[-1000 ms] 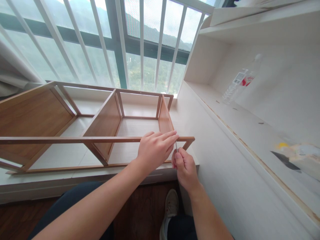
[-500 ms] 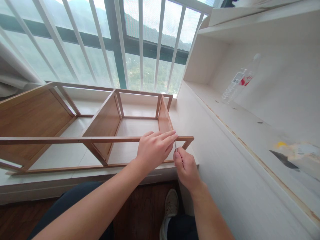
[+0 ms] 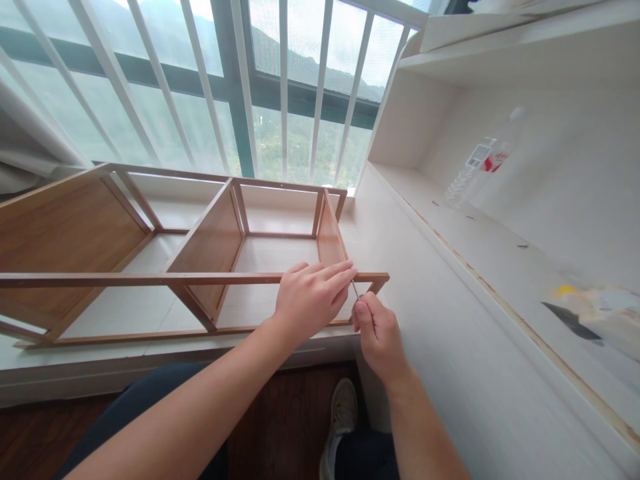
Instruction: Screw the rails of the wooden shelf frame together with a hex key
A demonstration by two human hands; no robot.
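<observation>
A brown wooden shelf frame [image 3: 260, 278] lies on its side on a white ledge. My left hand [image 3: 314, 293] is laid over its near rail close to the right end, fingers together and bent across the wood; the thumb is hidden. At those fingertips is one end of a thin metal hex key [image 3: 355, 289]. My right hand [image 3: 379, 333], closed in a pinch, grips the other end, just right of and below the left hand. The fastener under the left fingertips cannot be seen. A shelf panel [image 3: 331, 230] meets the rail there.
A white cabinet wall [image 3: 425, 293] rises close to my right hand. On its shelf lie a clear plastic bottle [image 3: 483, 160] and a blurred plastic package [image 3: 600, 303]. White window bars [image 3: 285, 87] stand behind the frame. My shoe [image 3: 343, 407] is on the dark floor below.
My right hand has swung slightly right and down, tilting the hex key further from upright. My left hand stays in place on the rail.
</observation>
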